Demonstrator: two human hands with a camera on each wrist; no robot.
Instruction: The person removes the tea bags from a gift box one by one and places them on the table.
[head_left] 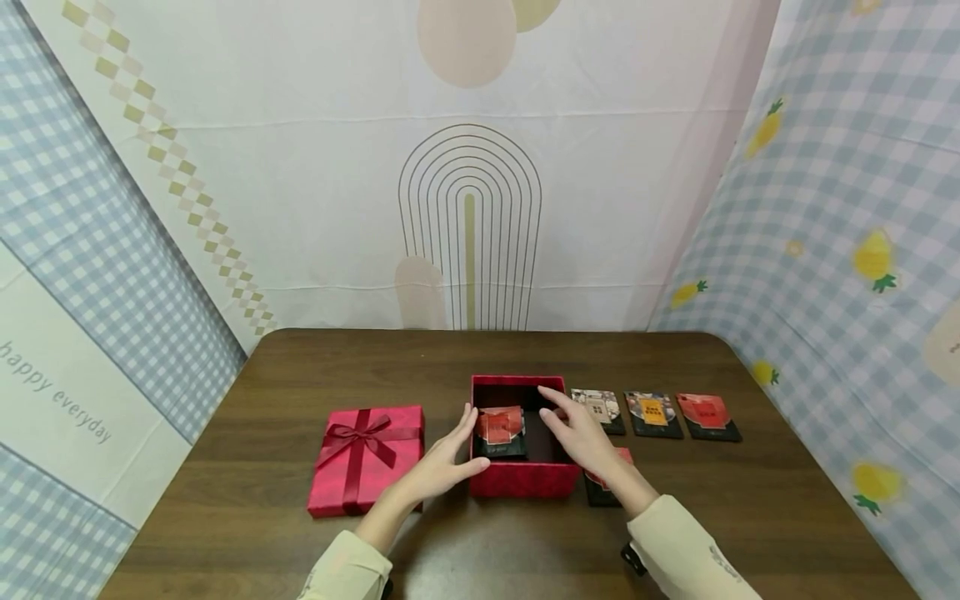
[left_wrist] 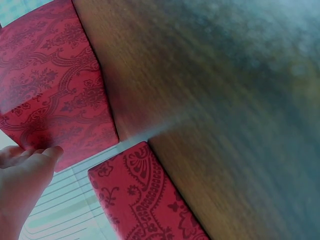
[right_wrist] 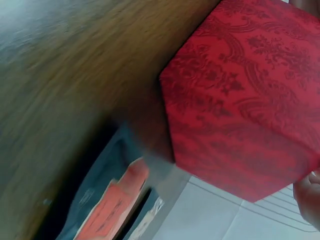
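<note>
Lid (head_left: 367,462) left of box (head_left: 522,482), packet (head_left: 501,432) in box's left half, three packets (head_left: 654,415) to the right behind another packet (head_left: 602,493)

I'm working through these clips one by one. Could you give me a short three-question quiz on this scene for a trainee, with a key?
1. Multiple choice: In the head view, where does the bow-topped lid lie? A) right of the open box; B) left of the open box; C) inside the open box.
2. True or false: The right hand is holding the lid.
3. Count: How many packets lie in the far row, right of the box?

Key:
1. B.
2. False; it is at the box's right side, away from the lid.
3. Three; another packet lies nearer the person, partly hidden by the right arm.
</note>
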